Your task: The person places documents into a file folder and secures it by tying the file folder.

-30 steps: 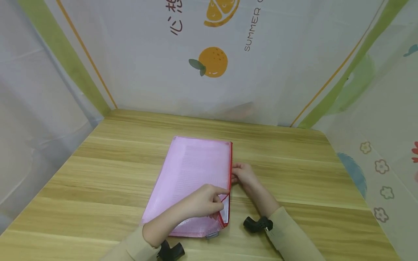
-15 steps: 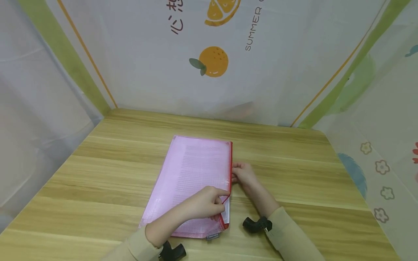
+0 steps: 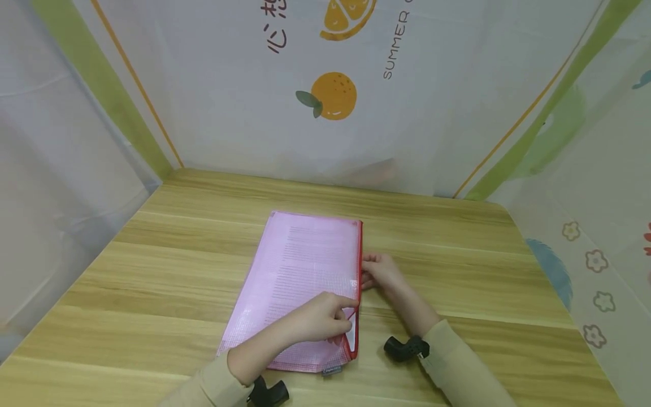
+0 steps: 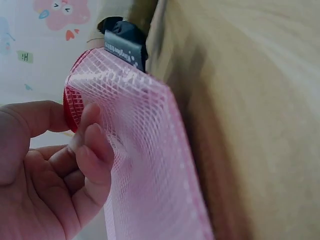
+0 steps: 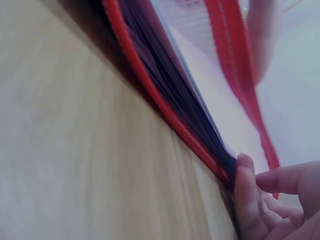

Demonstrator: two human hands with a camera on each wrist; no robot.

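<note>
Pink mesh zip pouch (image 3: 300, 282) flat on wooden table (image 3: 152, 271), both hands at its red zipper edge (image 3: 360, 265).

Left hand (image 3: 317, 317) pinches the upper mesh layer near the open end, lifting it. Right hand (image 3: 382, 272), just beside the zipper edge farther along, grips that edge with curled fingers (image 5: 247, 200); papers (image 5: 210, 125) show inside.

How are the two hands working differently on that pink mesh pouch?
The left hand lies over the pink mesh pouch, pinching its top layer up near the open end; the right hand sits on the table beside it, fingertips at the red zipper edge. The left is nearer the person, the right farther along. Both touch the same edge.
</note>
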